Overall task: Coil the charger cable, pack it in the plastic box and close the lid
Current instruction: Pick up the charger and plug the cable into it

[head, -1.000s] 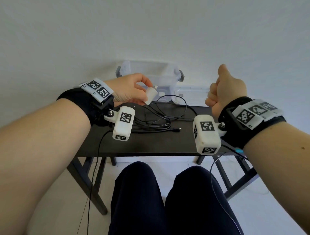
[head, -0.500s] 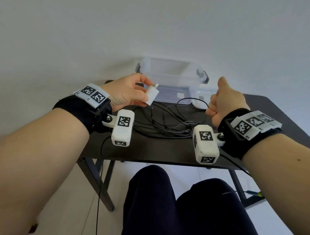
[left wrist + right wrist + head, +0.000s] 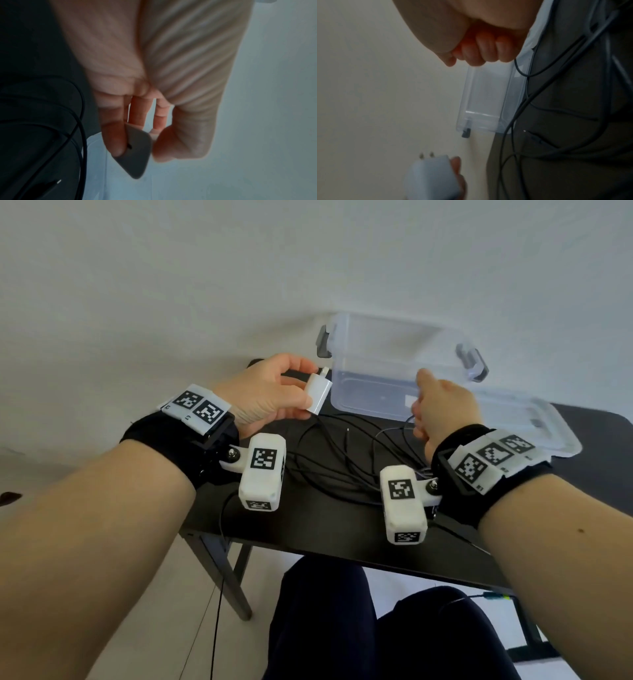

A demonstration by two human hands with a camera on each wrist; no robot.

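Observation:
My left hand (image 3: 303,392) pinches the white charger plug (image 3: 319,394) between thumb and fingers, prongs up, just left of the clear plastic box (image 3: 394,405). In the left wrist view the plug (image 3: 137,152) sits at the fingertips. The black charger cable (image 3: 342,463) runs from the plug and lies in loose tangled loops on the black table (image 3: 325,529). My right hand (image 3: 424,409) is curled in front of the box, and a loop of cable (image 3: 520,70) comes out from under its fingers (image 3: 488,50). The cable's free connector (image 3: 534,136) lies on the table.
The box stands open at the back of the table against the white wall, with grey latches (image 3: 474,366) at its ends. Its clear lid (image 3: 527,422) lies flat to the right of it. My knees (image 3: 342,628) are under the near table edge.
My right hand has moved forward and down from a raised fist to the cable in front of the box. The left hand still holds the plug. The head view has shifted left.

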